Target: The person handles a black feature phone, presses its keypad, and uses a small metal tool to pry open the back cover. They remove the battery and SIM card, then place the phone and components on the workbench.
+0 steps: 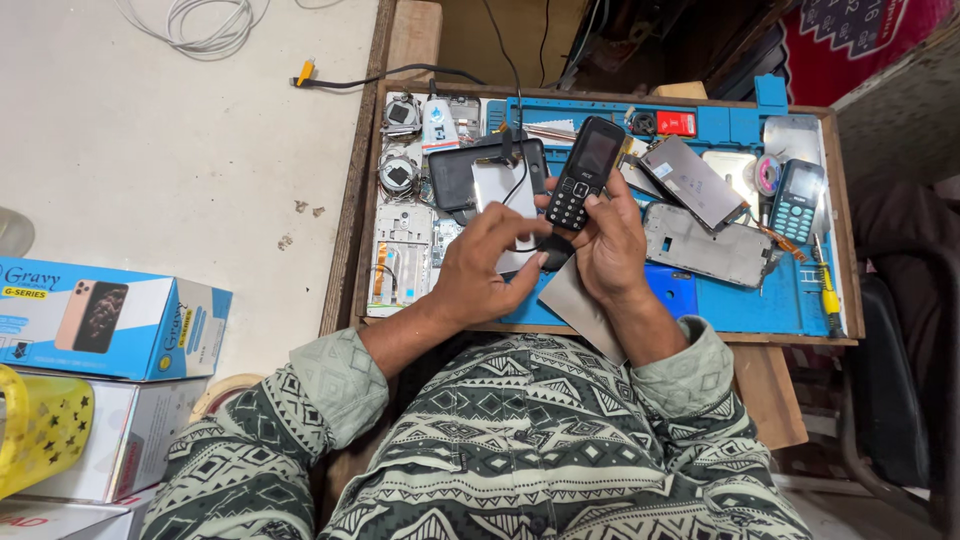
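My right hand (612,240) holds a small black keypad phone (584,170) upright over the blue work mat (740,300), screen dark, thumb near the keys. My left hand (487,262) hovers just left of it with its fingers curled and apart, fingertips close to the phone's lower end and over a silver phone back panel (497,190). A thin black cable runs down across that panel toward the hands. Whether the left fingertips pinch anything is hidden.
The wooden tray (845,230) holds several phone frames, a screen panel (690,180), a teal keypad phone (797,200), a yellow-handled screwdriver (828,295) and small parts. Phone boxes (110,320) and a yellow container (35,425) sit at the left. White cable coils (205,25) on the table.
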